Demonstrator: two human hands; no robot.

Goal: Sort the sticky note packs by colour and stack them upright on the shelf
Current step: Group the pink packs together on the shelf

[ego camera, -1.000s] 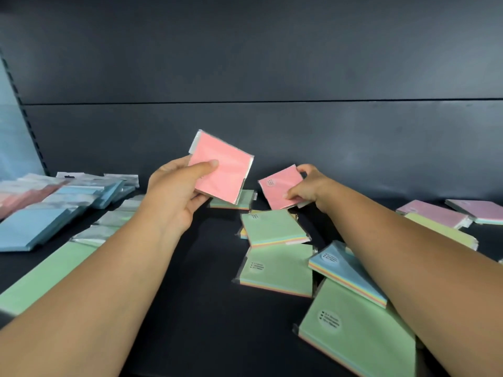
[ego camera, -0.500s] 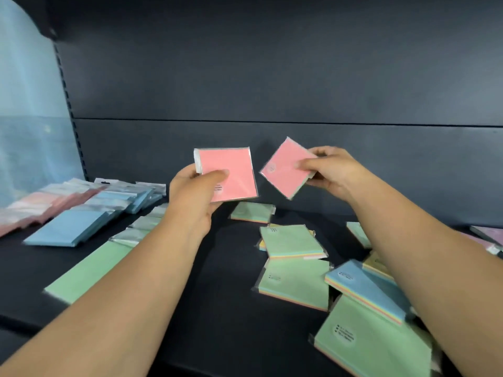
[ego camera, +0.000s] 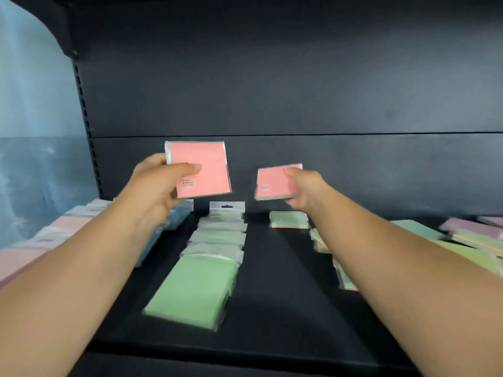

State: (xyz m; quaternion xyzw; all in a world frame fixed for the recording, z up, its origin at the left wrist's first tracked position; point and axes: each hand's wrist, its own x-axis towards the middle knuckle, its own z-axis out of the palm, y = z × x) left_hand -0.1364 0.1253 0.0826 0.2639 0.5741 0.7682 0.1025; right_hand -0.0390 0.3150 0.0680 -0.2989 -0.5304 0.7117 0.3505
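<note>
Both pink packs have come up higher and levelled out since a moment ago, and my view has swung left toward the sorted rows.

I see my left hand [ego camera: 155, 191] pinching the larger square pink cellophane-wrapped sticky note pack [ego camera: 202, 170] upright, thumb across its face; my right hand [ego camera: 304, 191] grips the smaller pink pack [ego camera: 275, 182] by its right edge, both above the dark shelf [ego camera: 272, 308]. I judge the slick wrap could slip from these edge grips and drop onto the overlapped row of green packs [ego camera: 209, 270] below, scattering it. Pale pink packs [ego camera: 40, 248] lie far left beyond the blue packs [ego camera: 163, 229], so my left arm crosses those. Unsorted packs [ego camera: 462, 240] clutter the right.
</note>
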